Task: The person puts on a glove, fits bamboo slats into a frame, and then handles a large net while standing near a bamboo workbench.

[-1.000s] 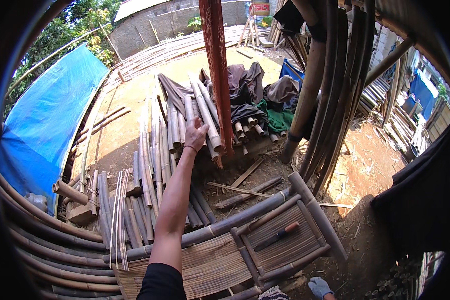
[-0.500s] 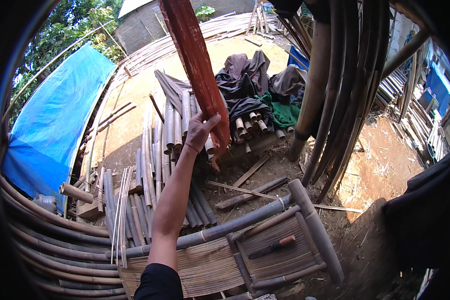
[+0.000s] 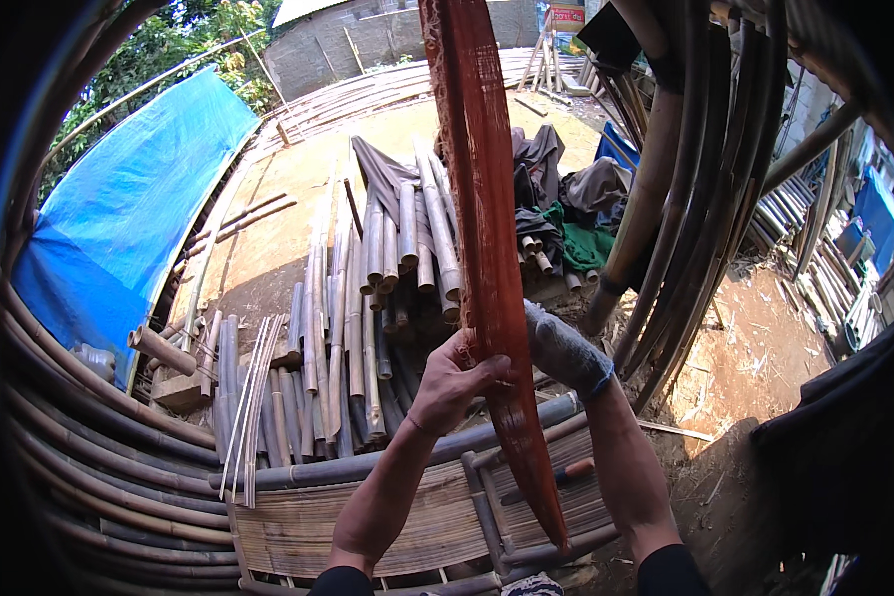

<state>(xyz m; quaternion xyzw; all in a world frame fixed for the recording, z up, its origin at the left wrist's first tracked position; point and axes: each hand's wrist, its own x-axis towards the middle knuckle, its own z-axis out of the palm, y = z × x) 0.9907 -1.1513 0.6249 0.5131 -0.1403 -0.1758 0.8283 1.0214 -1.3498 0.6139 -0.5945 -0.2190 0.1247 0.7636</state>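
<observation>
I hold a long reddish-brown strip (image 3: 492, 209) upright in front of me; it looks like wood or bark, with a frayed left edge and a tapering lower end. My left hand (image 3: 454, 385), bare, grips its left edge, thumb across the front. On the opposite edge is my right hand (image 3: 563, 350) in a grey glove, its fingers partly hidden behind the strip. Below lies a bamboo bench (image 3: 368, 526) with a slatted top. A knife with a wooden handle (image 3: 578, 467) rests on it, partly covered by the strip's lower end.
Cut bamboo poles (image 3: 338, 338) are stacked ahead, with dark cloths (image 3: 596, 189) and a green cloth (image 3: 588, 245) beside them. Tall bamboo poles (image 3: 700, 179) stand at right. A blue tarp (image 3: 139, 219) spreads at left, above curved bamboo poles (image 3: 119, 487).
The strip has moved right and lower, and now stands nearly upright. My right hand has come into view and onto its right edge. The view has shifted slightly.
</observation>
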